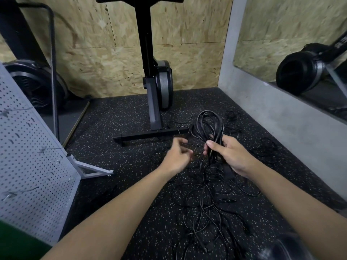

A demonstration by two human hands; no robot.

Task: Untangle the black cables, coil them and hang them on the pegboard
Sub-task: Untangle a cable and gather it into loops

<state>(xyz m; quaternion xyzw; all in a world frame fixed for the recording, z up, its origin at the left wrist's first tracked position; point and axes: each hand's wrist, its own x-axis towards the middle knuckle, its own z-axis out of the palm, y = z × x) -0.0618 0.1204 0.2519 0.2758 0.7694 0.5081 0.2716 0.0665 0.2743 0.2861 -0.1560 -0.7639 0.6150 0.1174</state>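
Observation:
My right hand [230, 153] grips a coil of black cable [209, 125] whose loops stand up above the fist. Its loose tail drops from my hand into a tangle of thin black cables [208, 201] spread over the speckled floor below and in front of me. My left hand [177, 153] hovers just left of the coil with its fingers loosely curled; it seems to hold nothing, though motion blur hides any thin strand there. The grey pegboard [28, 166] leans at the left edge, with a few hooks on it.
An upright black exercise machine [154, 79] stands behind the cables, its floor bar [150, 136] right next to the coil. The pegboard's metal foot [93, 168] juts out at the left. A concrete ledge [291, 124] and mirror bound the right side.

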